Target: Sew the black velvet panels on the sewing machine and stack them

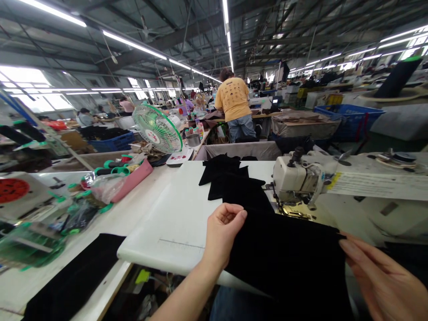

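Observation:
A black fabric piece (287,258) is stretched between my two hands in front of the sewing machine (297,178). My left hand (224,227) pinches its upper left edge between thumb and fingers. At its upper right corner, my right hand (381,267) grips the cloth, also with thumb against fingers. The fabric hangs down toward my lap, over the near edge of the white machine table (167,227). Behind it, several more black pieces (230,178) lie overlapped on the tabletop, left of the needle area. How the held piece meets them is hard to make out, black on black.
Another black cloth piece (80,272) lies on the side table at left, near thread cones and plastic bags (107,185). A green-rimmed fan (157,127) stands beyond. Farther off, a person in a yellow shirt (232,100) faces away; a blue crate (347,118) is at right.

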`<state>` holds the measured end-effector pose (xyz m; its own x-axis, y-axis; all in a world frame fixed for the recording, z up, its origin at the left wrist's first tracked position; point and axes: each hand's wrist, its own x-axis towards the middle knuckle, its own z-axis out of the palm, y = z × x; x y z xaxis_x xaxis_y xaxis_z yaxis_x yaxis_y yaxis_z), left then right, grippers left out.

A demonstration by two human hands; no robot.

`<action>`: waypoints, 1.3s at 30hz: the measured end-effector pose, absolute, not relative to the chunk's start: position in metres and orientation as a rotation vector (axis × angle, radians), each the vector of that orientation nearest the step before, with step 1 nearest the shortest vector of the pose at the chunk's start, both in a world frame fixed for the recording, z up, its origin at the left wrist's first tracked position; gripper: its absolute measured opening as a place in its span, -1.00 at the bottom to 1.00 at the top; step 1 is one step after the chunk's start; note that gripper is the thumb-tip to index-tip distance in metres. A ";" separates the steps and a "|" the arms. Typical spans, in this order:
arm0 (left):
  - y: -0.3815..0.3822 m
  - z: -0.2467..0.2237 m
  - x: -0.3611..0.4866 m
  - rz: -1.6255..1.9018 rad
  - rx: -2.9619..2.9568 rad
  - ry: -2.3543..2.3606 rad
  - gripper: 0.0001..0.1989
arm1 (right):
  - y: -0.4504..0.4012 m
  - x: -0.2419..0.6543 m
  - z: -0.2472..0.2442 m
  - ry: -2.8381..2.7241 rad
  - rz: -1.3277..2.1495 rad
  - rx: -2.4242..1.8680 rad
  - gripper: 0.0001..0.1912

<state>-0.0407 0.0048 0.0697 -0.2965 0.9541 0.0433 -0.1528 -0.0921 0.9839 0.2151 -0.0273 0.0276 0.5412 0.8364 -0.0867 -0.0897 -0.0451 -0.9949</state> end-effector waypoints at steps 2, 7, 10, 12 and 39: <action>0.006 0.069 -0.042 1.548 0.984 1.258 -0.83 | -0.025 0.214 0.027 -0.570 0.886 -1.438 -0.45; 0.010 0.068 -0.049 1.563 0.971 1.229 -0.76 | -0.024 0.211 0.024 -0.660 0.826 -1.348 -0.56; 0.014 0.068 -0.054 1.539 0.947 1.252 -0.70 | -0.022 0.210 0.026 -0.738 0.844 -1.279 -0.65; 0.015 0.069 -0.055 1.521 0.933 1.273 -0.67 | -0.020 0.209 0.030 -0.744 0.845 -1.234 -0.69; 0.105 0.059 0.011 0.645 2.183 1.297 -0.80 | -0.095 0.179 -0.038 -1.691 0.593 -1.074 -0.84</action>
<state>0.0114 0.1052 0.0593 0.4291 0.8929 0.1364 0.6473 -0.4093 0.6431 0.1793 -0.0952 -0.0376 -0.1008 0.8688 0.4849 0.3755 0.4845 -0.7901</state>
